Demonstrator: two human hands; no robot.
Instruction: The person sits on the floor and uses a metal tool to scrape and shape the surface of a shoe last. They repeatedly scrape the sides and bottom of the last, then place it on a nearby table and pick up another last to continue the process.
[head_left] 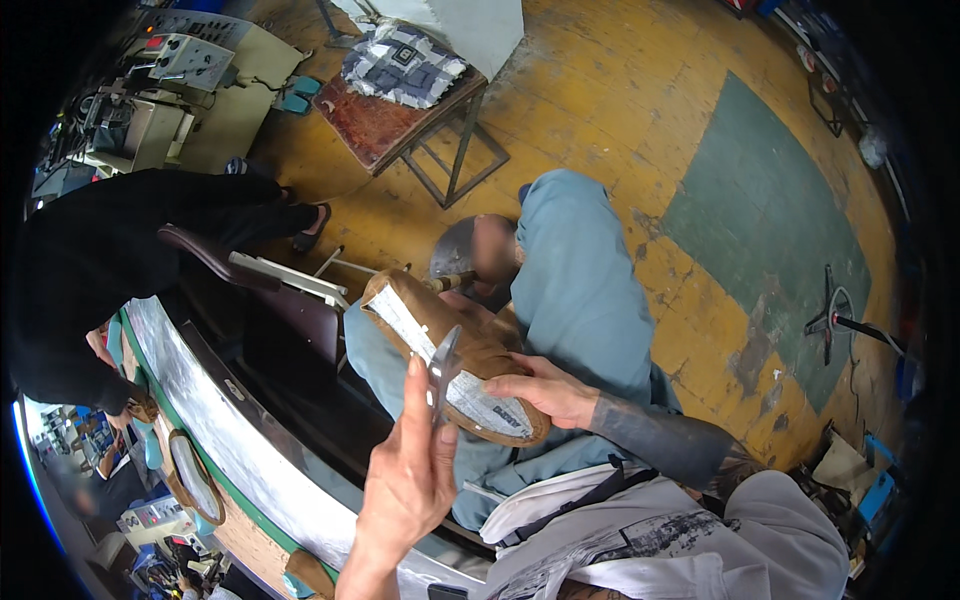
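Observation:
A brown suede shoe [480, 345] lies across my lap, its pale sole side [485, 400] facing up. My right hand [555, 393] grips its lower right end, with the thumb over the sole side and the other fingers underneath. In my left hand [405, 480] is a slim silver metal hand tool [441, 372], its narrow end over the middle of the sole. Whether the tool touches the shoe I cannot tell. The left index finger extends along it. Just beyond the shoe, by my knee, is a dark rounded object [452, 248], partly blurred, with a short tan rod [450, 282] beside it.
At left runs a conveyor-like bench [215, 365] with a green edge and shoe parts. A person in black [100, 270] works there with brown material. A chair [305, 320] stands beside it. Ahead are a low table [375, 125] with a checked cushion [405, 65], and machines [195, 60].

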